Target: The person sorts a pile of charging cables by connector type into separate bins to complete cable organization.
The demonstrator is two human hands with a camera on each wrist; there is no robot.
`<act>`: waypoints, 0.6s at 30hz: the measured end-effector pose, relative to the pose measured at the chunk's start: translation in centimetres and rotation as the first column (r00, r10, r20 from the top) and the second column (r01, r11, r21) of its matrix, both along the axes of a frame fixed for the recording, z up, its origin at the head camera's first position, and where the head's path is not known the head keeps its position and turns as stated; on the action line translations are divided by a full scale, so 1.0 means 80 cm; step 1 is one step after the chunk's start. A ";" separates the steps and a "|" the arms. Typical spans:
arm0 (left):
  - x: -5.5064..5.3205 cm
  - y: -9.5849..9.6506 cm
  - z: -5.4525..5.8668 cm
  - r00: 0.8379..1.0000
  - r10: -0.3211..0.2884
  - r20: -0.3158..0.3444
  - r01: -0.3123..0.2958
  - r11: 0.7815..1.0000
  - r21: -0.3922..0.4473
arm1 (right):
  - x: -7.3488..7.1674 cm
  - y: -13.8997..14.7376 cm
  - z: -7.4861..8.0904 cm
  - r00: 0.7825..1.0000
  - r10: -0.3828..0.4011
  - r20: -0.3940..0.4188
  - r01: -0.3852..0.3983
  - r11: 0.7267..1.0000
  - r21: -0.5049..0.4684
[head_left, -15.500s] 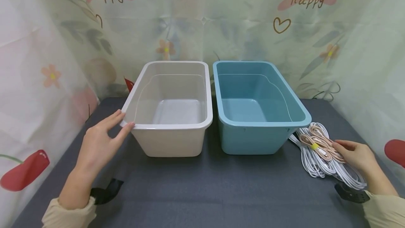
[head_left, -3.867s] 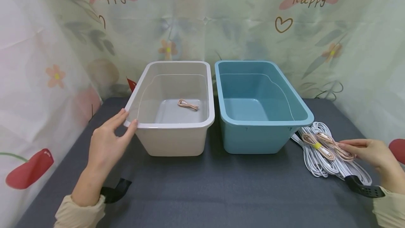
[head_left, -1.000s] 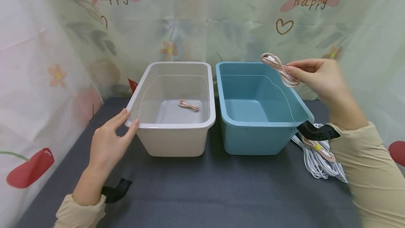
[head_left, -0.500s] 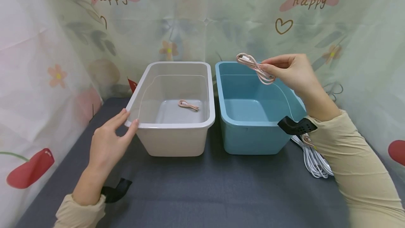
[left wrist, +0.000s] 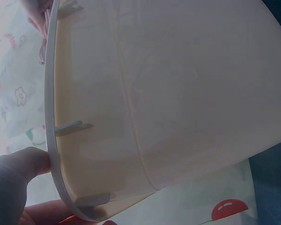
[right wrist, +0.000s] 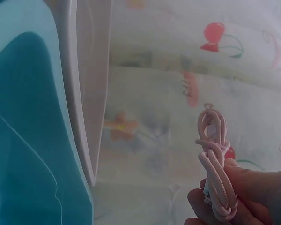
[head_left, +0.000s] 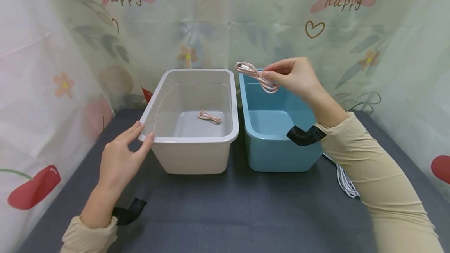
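Observation:
My right hand (head_left: 293, 75) pinches a coiled pink charging cable (head_left: 260, 77) above the inner rim of the blue bin (head_left: 270, 138). In the right wrist view the cable (right wrist: 218, 178) shows as a tied bundle between thumb and fingers. My left hand (head_left: 121, 159) grips the front left corner of the beige bin (head_left: 193, 140). Its thumb and fingertips are at the rim, and the left wrist view shows fingers (left wrist: 51, 211) right under the rim. Inside the beige bin lies another small pink cable bundle (head_left: 209, 117).
White cable bundles (head_left: 346, 182) lie on the dark tabletop (head_left: 246, 214) to the right of the blue bin, partly hidden by my right sleeve (head_left: 372, 175). A printed curtain (head_left: 211, 18) stands behind and along both sides. The two bins stand side by side.
The right hand has lifted a pink cable from the pile at right and carried it leftward over the blue bin. A pink cable now lies in the beige bin. The left hand stays.

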State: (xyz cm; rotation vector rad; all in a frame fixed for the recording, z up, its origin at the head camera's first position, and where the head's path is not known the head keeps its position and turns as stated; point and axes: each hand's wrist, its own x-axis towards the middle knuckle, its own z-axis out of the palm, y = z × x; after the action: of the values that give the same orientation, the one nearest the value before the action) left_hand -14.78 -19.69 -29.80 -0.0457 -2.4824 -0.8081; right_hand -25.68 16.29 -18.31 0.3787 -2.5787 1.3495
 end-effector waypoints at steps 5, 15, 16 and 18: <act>0.000 0.000 0.000 1.000 0.000 -0.001 0.000 1.000 0.002 | -0.009 -0.019 -0.002 1.000 0.006 0.008 -0.006 1.000 0.022; 0.001 0.001 0.001 1.000 0.002 0.013 -0.002 1.000 0.001 | -0.029 -0.056 -0.007 0.998 0.030 0.046 -0.031 0.999 0.022; 0.001 0.001 0.001 1.000 0.003 0.011 -0.003 1.000 0.001 | -0.031 -0.060 -0.007 0.998 0.035 0.048 -0.036 0.999 0.021; 0.000 0.001 0.001 1.000 0.003 0.006 -0.003 1.000 0.001 | -0.034 -0.068 -0.008 0.998 0.038 0.051 -0.040 0.999 0.024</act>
State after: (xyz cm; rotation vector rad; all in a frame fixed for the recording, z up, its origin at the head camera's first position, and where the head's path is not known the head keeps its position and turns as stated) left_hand -14.74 -19.60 -29.74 -0.0398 -2.4870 -0.8088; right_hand -28.39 10.85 -18.92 0.4062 -2.6448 1.3579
